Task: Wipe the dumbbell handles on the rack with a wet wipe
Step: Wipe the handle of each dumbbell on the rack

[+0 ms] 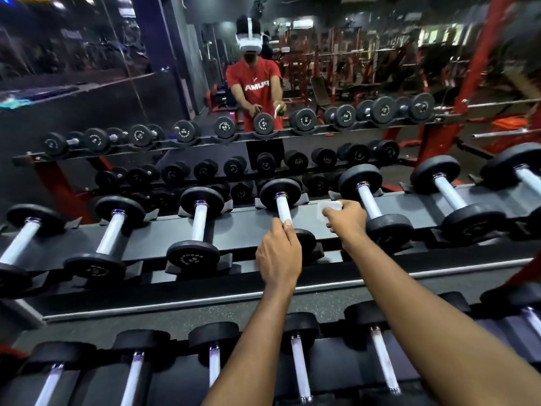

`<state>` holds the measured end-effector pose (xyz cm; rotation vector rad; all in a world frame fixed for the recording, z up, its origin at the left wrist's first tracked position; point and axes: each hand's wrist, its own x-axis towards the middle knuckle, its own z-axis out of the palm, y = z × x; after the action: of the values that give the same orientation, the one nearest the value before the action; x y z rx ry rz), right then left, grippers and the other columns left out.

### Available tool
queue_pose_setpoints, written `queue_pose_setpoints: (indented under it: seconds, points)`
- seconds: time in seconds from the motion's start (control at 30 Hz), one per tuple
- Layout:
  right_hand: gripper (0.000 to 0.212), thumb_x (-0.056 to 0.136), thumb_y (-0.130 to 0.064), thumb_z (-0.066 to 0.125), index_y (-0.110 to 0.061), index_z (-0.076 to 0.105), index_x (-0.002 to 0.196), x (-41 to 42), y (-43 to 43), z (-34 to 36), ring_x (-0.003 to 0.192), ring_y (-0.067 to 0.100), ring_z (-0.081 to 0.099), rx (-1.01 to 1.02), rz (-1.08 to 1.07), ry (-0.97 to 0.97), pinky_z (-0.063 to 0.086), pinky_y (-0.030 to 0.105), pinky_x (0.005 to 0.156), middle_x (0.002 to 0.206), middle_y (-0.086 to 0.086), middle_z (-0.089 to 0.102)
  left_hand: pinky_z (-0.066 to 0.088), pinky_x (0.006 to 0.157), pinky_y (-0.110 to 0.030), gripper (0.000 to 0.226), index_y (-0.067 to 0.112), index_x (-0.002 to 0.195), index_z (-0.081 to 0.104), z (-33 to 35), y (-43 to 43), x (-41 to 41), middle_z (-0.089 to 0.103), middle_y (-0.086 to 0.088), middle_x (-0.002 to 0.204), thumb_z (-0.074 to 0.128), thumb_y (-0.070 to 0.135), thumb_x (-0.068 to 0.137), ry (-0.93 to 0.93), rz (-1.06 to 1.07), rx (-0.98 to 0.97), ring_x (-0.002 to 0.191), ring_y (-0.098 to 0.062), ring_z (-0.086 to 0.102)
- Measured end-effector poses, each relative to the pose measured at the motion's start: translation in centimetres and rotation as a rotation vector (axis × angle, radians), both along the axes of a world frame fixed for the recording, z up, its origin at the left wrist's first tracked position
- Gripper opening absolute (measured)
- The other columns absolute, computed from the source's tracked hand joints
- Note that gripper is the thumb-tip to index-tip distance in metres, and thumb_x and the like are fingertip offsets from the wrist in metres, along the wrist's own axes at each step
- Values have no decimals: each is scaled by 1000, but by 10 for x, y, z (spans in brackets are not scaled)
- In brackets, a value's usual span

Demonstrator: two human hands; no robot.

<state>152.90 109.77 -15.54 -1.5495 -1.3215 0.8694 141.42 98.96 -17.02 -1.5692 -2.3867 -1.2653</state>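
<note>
Top-shelf dumbbells [200,219] sat crosswise in their cradles on the rack [240,230], with the handles running toward me and easy to reach. My left hand [279,256] was curled round the near end of one dumbbell handle [283,208], probably to stop it rolling. Just right of it, my right hand [347,222] pinched the wet wipe [329,207]. It was held between that handle and the next dumbbell [360,180], apparently touching neither, ready to wipe.

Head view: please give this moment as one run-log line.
left grip holds pale metal handle of black dumbbell on rack | right grip holds white wet wipe | wipe apart from handle
</note>
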Motion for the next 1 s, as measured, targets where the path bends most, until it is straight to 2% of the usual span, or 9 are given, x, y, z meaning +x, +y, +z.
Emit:
queue_pose_setpoints:
  seconds: [0.1, 0.2, 0.3, 0.4, 0.47, 0.57, 0.7, 0.83, 1.0]
  points:
    - [14, 79, -13, 59, -8, 66, 90, 25, -9, 12, 53, 21, 65, 13, -6, 67, 57, 31, 52, 73, 8, 65, 45, 60, -36, 31, 16, 103, 55, 4, 0, 20, 59, -1, 76, 31, 35, 107, 14, -42, 32, 67, -22, 56]
    - [16, 83, -9, 56, -8, 64, 96, 60, -10, 18, 48, 17, 59, 27, 13, 59, 46, 21, 41, 78, 8, 63, 40, 60, -36, 30, 17, 93, 53, 8, 1, 49, 53, 0, 73, 32, 34, 107, 16, -82, 46, 66, -25, 54]
    - [17, 82, -14, 56, -8, 68, 92, 94, -3, 24, 50, 19, 61, 32, 18, -7, 50, 25, 47, 73, 9, 66, 33, 60, -35, 29, 19, 85, 44, 6, 6, 76, 51, 2, 71, 31, 34, 107, 33, -112, 38, 65, -24, 50]
    - [25, 77, -25, 56, -11, 69, 94, 132, 7, 30, 69, 27, 68, 34, 43, -11, 59, 38, 65, 82, 11, 70, 32, 61, -34, 29, 18, 84, 42, 3, 15, 110, 50, 1, 71, 31, 33, 107, 20, -122, 24, 64, -22, 47]
    - [17, 77, -23, 58, -14, 68, 88, 165, 17, 31, 75, 31, 69, 33, 77, -25, 59, 44, 72, 78, 9, 69, 32, 62, -34, 30, 17, 84, 42, 4, 26, 142, 50, 1, 71, 31, 34, 107, 14, -121, -13, 67, -22, 50]
    - [5, 78, -18, 61, -13, 62, 77, 195, 28, 33, 69, 31, 69, 45, 129, -55, 60, 43, 67, 71, 10, 66, 34, 64, -34, 31, 17, 87, 44, 7, 42, 174, 52, -1, 75, 30, 36, 107, 21, -114, -73, 70, -22, 50]
    - [5, 83, -12, 60, -15, 63, 82, 221, 42, 37, 56, 20, 63, 30, 186, -32, 52, 27, 51, 69, 5, 63, 39, 67, -37, 38, 12, 95, 50, 10, 57, 196, 57, -6, 85, 27, 39, 107, -1, -77, -130, 80, -27, 56]
    - [16, 84, -12, 56, -18, 59, 70, 224, 54, 38, 61, 24, 63, -4, 224, -22, 55, 32, 57, 69, 7, 61, 40, 74, -39, 46, 10, 99, 53, 11, 72, 197, 61, -12, 100, 23, 44, 106, -61, -77, -192, 93, -32, 58]
    - [17, 78, -17, 52, -10, 66, 72, 207, 76, 22, 79, 33, 66, -72, 271, -139, 58, 40, 70, 74, 9, 65, 37, 84, -37, 65, 10, 123, 58, 9, 87, 188, 63, -16, 118, 12, 53, 105, -114, -98, -371, 110, -34, 56]
